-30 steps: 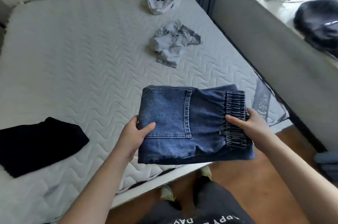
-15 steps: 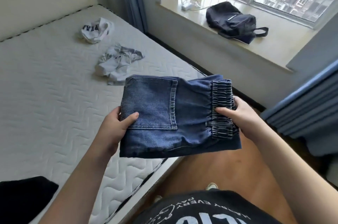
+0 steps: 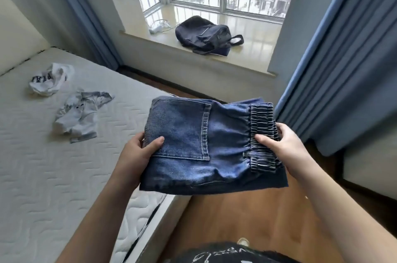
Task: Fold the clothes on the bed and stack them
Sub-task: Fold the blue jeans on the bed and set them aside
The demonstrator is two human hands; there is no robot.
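Folded blue jeans (image 3: 206, 144) hang in the air past the bed's corner, over the wooden floor, pocket side up. My left hand (image 3: 137, 155) grips their left edge with the thumb on the pocket. My right hand (image 3: 285, 151) grips the elastic waistband on the right, thumb on top. Two crumpled white garments lie on the white mattress (image 3: 43, 176): one with dark print (image 3: 49, 80) farther back, and a white and grey one (image 3: 79, 114) nearer.
A dark backpack (image 3: 206, 35) and a white cable (image 3: 159, 26) lie on the window sill ahead. Blue curtains (image 3: 343, 69) hang at right and at the far left. Wooden floor (image 3: 236, 219) runs between the bed and the window wall.
My view has swung right, away from the bed toward the window. The jeans stay held in both hands and now sit past the bed's corner. The black garment has left the view.
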